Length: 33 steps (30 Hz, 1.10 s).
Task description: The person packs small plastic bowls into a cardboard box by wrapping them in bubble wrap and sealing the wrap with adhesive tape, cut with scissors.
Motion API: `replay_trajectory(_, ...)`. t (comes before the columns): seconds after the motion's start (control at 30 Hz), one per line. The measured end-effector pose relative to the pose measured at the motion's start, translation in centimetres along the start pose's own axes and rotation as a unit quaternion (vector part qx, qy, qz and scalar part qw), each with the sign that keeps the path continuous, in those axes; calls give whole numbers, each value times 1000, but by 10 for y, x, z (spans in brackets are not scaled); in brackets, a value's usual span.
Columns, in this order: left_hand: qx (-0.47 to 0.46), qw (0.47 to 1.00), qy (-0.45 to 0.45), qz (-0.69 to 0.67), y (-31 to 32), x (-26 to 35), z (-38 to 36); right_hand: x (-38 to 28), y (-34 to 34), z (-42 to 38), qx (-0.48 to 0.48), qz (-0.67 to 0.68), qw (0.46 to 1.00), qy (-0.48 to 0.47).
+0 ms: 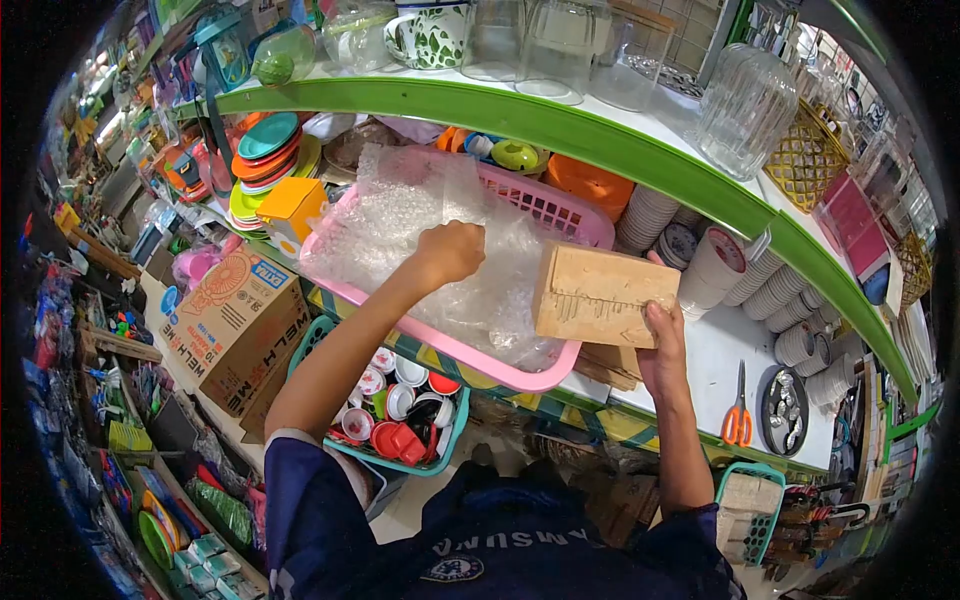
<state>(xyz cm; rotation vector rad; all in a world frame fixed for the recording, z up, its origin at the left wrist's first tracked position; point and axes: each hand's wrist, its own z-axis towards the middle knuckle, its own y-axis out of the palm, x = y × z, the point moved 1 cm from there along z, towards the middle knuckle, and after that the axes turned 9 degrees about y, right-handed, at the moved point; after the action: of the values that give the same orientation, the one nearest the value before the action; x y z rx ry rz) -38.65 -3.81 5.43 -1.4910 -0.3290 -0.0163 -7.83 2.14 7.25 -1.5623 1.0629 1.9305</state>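
Note:
A pink plastic basket (520, 376) rests on the lower shelf, heaped with clear bubble wrap (385, 215). My left hand (452, 252) is closed in a fist at the bubble wrap, over the middle of the basket; the fingertips are hidden, but the wrap bunches around them. In my right hand (662, 325) is a small brown cardboard box (600, 297), gripped at its right end with the thumb on the front. The box is tilted above the basket's right end and has a jagged line along its face.
Orange-handled scissors (738, 415) and a dark oval tray (784, 408) lie on the white shelf at right, near stacked cups (712, 268). Glass jars (560, 50) stand on the green-edged upper shelf. Below are a teal basket of dishes (455, 445) and a large carton (230, 320).

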Motion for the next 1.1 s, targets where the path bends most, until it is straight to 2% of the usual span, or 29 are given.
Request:
replay_trajectory(0.03, -1, 1000, 0, 1, -2, -5, 0, -1, 0, 0, 3, 14, 1000, 7)
replay_trajectory(0.1, 38, 991, 37, -123, -8, -19, -6, -3, 2, -2, 5, 29, 999, 14)
replay_trajectory(0.13, 38, 991, 36, -123, -10, -26, -9, -4, 2, -2, 6, 42, 999, 20)
replay_trajectory(0.2, 77, 943, 93, -311, -18, -34, -15, -3, 2, -1, 7, 53, 998, 26)
replay_trajectory(0.23, 23, 926, 24, -377, -35, -26, -26, -2, 2, -1, 7, 62, 998, 32)
replay_trajectory(0.27, 23, 926, 22, -377, -42, -21, -33, -2, 3, 0, 6, 62, 998, 33)
replay_trajectory(0.33, 76, 839, -89, -531, -45, -16, -46, -3, 6, 2, 4, 52, 998, 43)
replay_trajectory(0.37, 78, 839, -90, -531, -45, -13, -53, -3, 7, 3, 2, 52, 998, 43)
replay_trajectory(0.43, 182, 660, -103, -722, -42, -7, -65, -2, 8, 7, 3, 70, 996, 57)
replay_trajectory(0.47, 183, 660, -103, -721, -41, -5, -70, 0, 6, 9, 2, 70, 996, 57)
replay_trajectory(0.53, 266, 520, -12, -811, -43, -1, -81, 6, 1, 14, 17, 54, 995, 80)
replay_trajectory(0.57, 267, 520, -12, -811, -44, 5, -85, 6, 2, 15, 17, 54, 995, 80)
replay_trajectory(0.63, 462, 443, -44, -767, -51, 20, -94, 5, 5, 18, 15, 41, 996, 82)
replay_trajectory(0.77, 485, 411, -5, -772, -47, 37, -104, -2, 14, 21, -23, 81, 990, 116)
replay_trajectory(0.83, 498, 367, 26, -785, -48, 40, -105, -5, 19, 23, -60, 93, 986, 124)
replay_trajectory(0.87, 497, 367, 26, -786, -48, 38, -106, -5, 20, 24, -59, 93, 986, 123)
replay_trajectory(0.93, 493, 312, 57, -810, -48, 30, -109, -6, 23, 25, -43, 98, 984, 140)
replay_trajectory(0.97, 492, 313, 58, -810, -50, 31, -111, -7, 25, 25, -42, 98, 985, 138)
replay_trajectory(1.03, 485, 275, 28, -830, -55, 34, -117, -7, 28, 23, -46, 112, 981, 152)
replay_trajectory(1.07, 484, 276, 28, -830, -54, 34, -120, -6, 29, 23, -45, 113, 981, 152)
replay_trajectory(1.1, 467, 255, 59, -845, -52, 34, -122, -5, 30, 23, -49, 122, 979, 157)
